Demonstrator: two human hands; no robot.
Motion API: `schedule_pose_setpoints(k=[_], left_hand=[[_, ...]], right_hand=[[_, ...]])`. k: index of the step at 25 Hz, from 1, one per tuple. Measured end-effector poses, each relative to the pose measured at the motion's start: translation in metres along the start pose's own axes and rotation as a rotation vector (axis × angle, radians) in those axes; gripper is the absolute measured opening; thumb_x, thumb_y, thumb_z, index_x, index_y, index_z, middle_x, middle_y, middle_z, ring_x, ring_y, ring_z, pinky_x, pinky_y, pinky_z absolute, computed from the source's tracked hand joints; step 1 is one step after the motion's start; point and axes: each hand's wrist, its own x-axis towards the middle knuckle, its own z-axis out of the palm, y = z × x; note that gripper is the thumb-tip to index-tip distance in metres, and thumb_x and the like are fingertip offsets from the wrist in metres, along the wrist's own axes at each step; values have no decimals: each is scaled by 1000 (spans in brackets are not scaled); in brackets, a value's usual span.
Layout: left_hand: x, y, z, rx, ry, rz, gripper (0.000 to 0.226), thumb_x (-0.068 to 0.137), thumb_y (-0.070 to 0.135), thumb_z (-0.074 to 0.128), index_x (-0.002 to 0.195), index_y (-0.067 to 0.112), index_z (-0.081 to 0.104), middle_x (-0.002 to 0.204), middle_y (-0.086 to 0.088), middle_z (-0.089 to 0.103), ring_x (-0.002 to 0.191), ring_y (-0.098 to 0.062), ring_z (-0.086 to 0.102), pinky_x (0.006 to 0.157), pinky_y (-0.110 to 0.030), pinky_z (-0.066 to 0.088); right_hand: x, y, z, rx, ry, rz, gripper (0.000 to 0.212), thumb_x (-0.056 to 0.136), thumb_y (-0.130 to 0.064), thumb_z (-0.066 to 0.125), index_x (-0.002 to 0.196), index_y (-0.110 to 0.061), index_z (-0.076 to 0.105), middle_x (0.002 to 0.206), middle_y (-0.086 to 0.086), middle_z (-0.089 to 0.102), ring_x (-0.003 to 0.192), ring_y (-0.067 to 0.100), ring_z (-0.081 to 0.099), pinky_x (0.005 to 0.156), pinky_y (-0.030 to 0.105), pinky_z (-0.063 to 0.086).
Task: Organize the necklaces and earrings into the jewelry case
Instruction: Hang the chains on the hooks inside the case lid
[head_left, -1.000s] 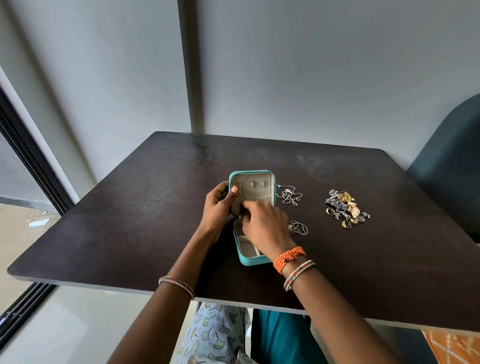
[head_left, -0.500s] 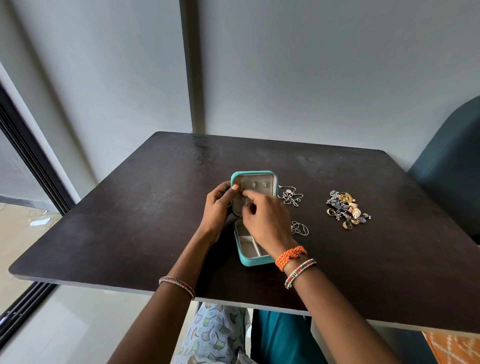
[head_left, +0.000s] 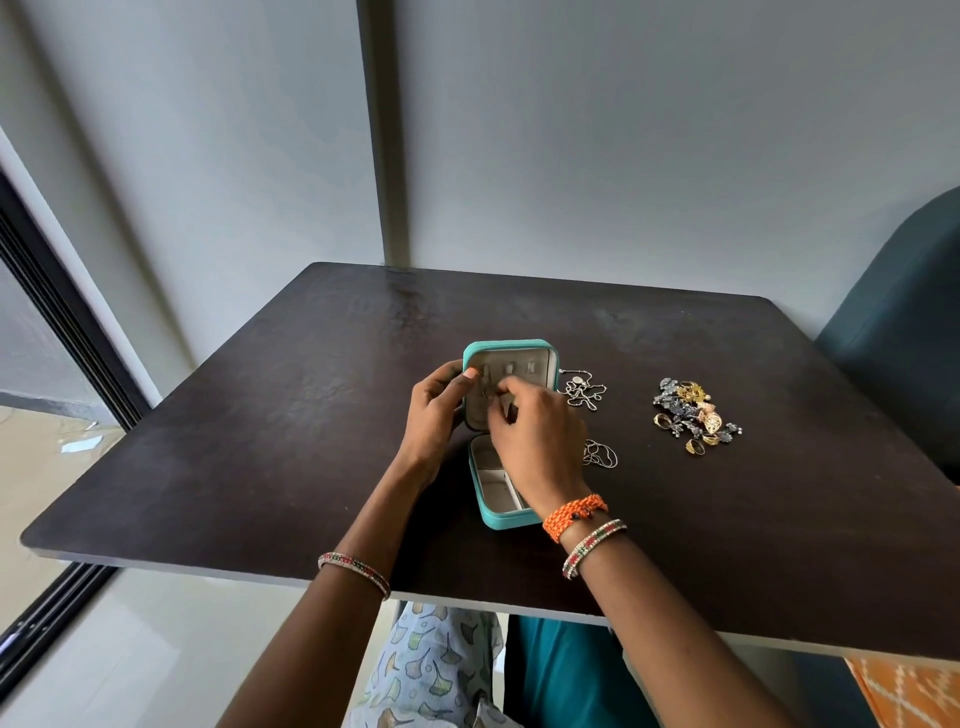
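My left hand (head_left: 435, 410) grips the raised lid of the jewelry case (head_left: 506, 358) steady, so my right hand (head_left: 540, 441) pinches a necklace (head_left: 487, 391) onto its hooks.

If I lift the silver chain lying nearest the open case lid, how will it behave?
The silver chain lies in loose tangled loops, so it will probably hang limp and may snag on itself. Its links look thin, so likely light. A small round pendant on it could swing.

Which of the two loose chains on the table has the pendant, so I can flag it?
On the dark table, look right of the teal jewelry case. Two silver chains lie there. The pendant chain is the farther one, beside the raised lid, with a round disc; the nearer chain is bare.
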Motion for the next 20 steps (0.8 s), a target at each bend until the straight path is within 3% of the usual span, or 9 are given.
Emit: schedule_pose_setpoints(k=[6, 15, 20], left_hand=[[-3, 1, 0, 3, 1, 25, 22, 88, 24, 54, 98, 10, 69, 91, -13, 65, 88, -27, 56, 78, -39, 44], [-6, 1, 0, 13, 17, 57, 21, 86, 27, 56, 98, 18, 70, 96, -16, 66, 91, -28, 59, 84, -46, 46], [-3, -1, -1, 28, 28, 29, 17, 95, 19, 51, 102, 13, 66, 97, -15, 64, 93, -28, 57, 82, -45, 47]], right_hand=[[-2, -11, 11, -46, 47, 73, 19, 91, -36, 56, 96, -18, 63, 96, 1, 70, 86, 27, 67, 62, 31, 42], [-2, -15, 8, 4, 7, 162, 23, 89, -40, 56, 95, -19, 60, 93, 6, 70, 86, 30, 66, 62, 31, 39], [-8, -9, -8, -47, -43, 173, 11, 85, -33, 59, 88, -23, 59, 90, 3, 70, 85, 29, 66, 67, 37, 53]])
